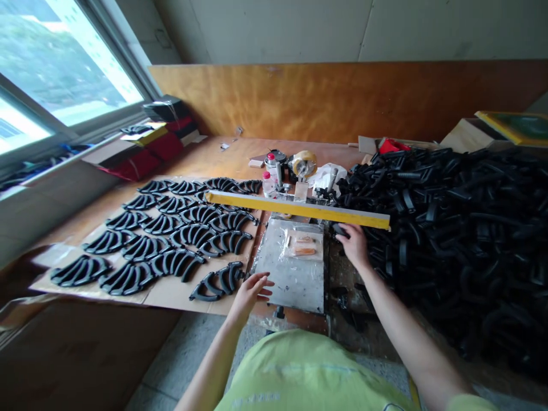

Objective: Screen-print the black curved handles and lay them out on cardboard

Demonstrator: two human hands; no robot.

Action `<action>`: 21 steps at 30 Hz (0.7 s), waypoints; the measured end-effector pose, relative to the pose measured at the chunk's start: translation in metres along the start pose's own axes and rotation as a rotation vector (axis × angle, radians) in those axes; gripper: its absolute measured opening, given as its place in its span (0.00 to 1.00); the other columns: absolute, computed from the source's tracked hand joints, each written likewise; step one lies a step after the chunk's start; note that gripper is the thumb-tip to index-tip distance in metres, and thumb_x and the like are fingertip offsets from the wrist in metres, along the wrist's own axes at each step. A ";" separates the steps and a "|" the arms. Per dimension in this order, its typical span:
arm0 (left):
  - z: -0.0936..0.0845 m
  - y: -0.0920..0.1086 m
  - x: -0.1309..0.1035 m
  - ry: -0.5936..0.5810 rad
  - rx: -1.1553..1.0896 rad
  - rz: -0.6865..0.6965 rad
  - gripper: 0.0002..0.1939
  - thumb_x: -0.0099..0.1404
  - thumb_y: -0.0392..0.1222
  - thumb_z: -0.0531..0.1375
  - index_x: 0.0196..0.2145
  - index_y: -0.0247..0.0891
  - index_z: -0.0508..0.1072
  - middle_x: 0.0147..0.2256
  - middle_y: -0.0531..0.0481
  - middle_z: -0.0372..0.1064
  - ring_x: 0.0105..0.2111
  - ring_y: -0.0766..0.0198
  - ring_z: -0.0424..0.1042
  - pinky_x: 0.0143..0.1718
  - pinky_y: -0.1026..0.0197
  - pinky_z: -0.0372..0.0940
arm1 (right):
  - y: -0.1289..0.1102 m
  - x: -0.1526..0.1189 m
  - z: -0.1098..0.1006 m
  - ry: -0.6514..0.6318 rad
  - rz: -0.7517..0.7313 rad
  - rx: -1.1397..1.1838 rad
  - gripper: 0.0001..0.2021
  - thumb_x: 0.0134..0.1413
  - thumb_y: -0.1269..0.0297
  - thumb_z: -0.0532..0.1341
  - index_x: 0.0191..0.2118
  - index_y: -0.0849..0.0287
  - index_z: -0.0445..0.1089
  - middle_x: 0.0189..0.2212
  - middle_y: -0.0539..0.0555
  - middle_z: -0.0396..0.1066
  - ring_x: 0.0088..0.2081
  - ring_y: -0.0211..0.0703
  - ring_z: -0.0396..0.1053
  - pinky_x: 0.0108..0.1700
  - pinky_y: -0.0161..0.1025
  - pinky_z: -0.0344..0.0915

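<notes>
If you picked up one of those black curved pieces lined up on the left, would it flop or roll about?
Probably neither. The black curved pieces look stiff, since each keeps a similar arch. Their shiny highlights suggest a smooth, perhaps slightly slippery surface. Pushed across the cardboard, one would likely slide or rock, as its bent shape isn't round.

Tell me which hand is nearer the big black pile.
Right: right hand at the left edge of the black pile; left hand farther, at the left edge of the metal plate.
</notes>
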State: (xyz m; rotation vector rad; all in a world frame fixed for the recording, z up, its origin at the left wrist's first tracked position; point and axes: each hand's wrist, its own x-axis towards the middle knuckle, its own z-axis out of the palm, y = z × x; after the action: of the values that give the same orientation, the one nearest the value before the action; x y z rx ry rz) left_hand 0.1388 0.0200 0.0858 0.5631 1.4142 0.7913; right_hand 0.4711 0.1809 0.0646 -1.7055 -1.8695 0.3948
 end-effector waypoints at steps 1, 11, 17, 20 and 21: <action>-0.003 0.001 0.002 0.004 -0.002 0.007 0.31 0.56 0.58 0.63 0.49 0.33 0.70 0.40 0.39 0.75 0.30 0.63 0.73 0.30 0.64 0.68 | -0.013 -0.009 0.018 -0.079 -0.081 0.081 0.17 0.52 0.71 0.58 0.48 0.58 0.72 0.47 0.60 0.70 0.48 0.49 0.68 0.53 0.49 0.64; -0.024 0.048 0.019 -0.016 0.017 0.167 0.30 0.56 0.57 0.64 0.48 0.33 0.70 0.39 0.40 0.75 0.31 0.63 0.74 0.30 0.63 0.68 | -0.067 -0.017 0.085 -0.406 -0.469 -0.056 0.15 0.62 0.69 0.53 0.48 0.59 0.75 0.46 0.58 0.74 0.48 0.47 0.66 0.51 0.44 0.65; -0.018 0.140 0.032 0.035 -0.132 0.500 0.28 0.60 0.59 0.59 0.50 0.37 0.68 0.33 0.48 0.75 0.27 0.68 0.72 0.29 0.65 0.67 | -0.078 -0.011 0.096 -0.471 -0.443 -0.177 0.24 0.61 0.64 0.57 0.62 0.58 0.61 0.61 0.59 0.61 0.62 0.49 0.57 0.62 0.51 0.54; -0.007 0.179 0.036 0.025 -0.199 0.579 0.28 0.64 0.62 0.51 0.45 0.34 0.69 0.28 0.50 0.72 0.24 0.69 0.70 0.28 0.65 0.67 | -0.084 -0.017 0.099 -0.509 -0.550 -0.153 0.27 0.58 0.60 0.61 0.62 0.59 0.61 0.63 0.61 0.57 0.65 0.52 0.52 0.65 0.56 0.47; -0.004 0.185 0.037 0.025 -0.203 0.581 0.28 0.65 0.63 0.50 0.43 0.32 0.70 0.27 0.50 0.70 0.23 0.69 0.69 0.27 0.65 0.66 | -0.085 -0.021 0.096 -0.528 -0.605 -0.124 0.25 0.57 0.60 0.61 0.60 0.58 0.64 0.62 0.61 0.59 0.64 0.51 0.54 0.65 0.55 0.47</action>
State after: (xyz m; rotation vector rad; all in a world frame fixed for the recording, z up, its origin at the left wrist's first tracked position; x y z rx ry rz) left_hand 0.1066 0.1649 0.2027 0.8202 1.1795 1.3898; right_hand 0.3468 0.1631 0.0326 -1.0704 -2.7167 0.5146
